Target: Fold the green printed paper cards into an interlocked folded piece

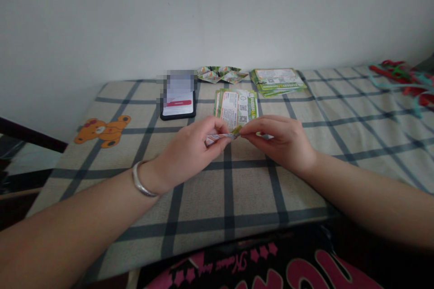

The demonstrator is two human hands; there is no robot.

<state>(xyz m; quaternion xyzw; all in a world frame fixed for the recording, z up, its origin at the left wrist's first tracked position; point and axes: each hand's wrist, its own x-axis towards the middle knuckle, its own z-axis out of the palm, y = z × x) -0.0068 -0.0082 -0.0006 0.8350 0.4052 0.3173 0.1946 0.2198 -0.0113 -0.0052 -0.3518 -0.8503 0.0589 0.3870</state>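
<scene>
My left hand (200, 142), with a silver bangle at the wrist, pinches one end of a folded paper card (222, 136). At its other end, the fingertips of my right hand (280, 137) are closed on the same card. Much of this card is hidden by my fingers. Just behind my hands lies a small stack of printed green-and-white cards (233, 104), flat on the checked tablecloth (203, 198). Farther back are several folded paper pieces (222, 74) in pointed shapes, and a larger pile of the same printed cards (280, 81).
A phone (179, 99) with a lit screen lies left of the cards. An orange bear cutout (103, 131) is on the cloth at the left. Red, green and pale blue strips (407, 81) lie at the far right. A white wall (217, 13) stands behind the table.
</scene>
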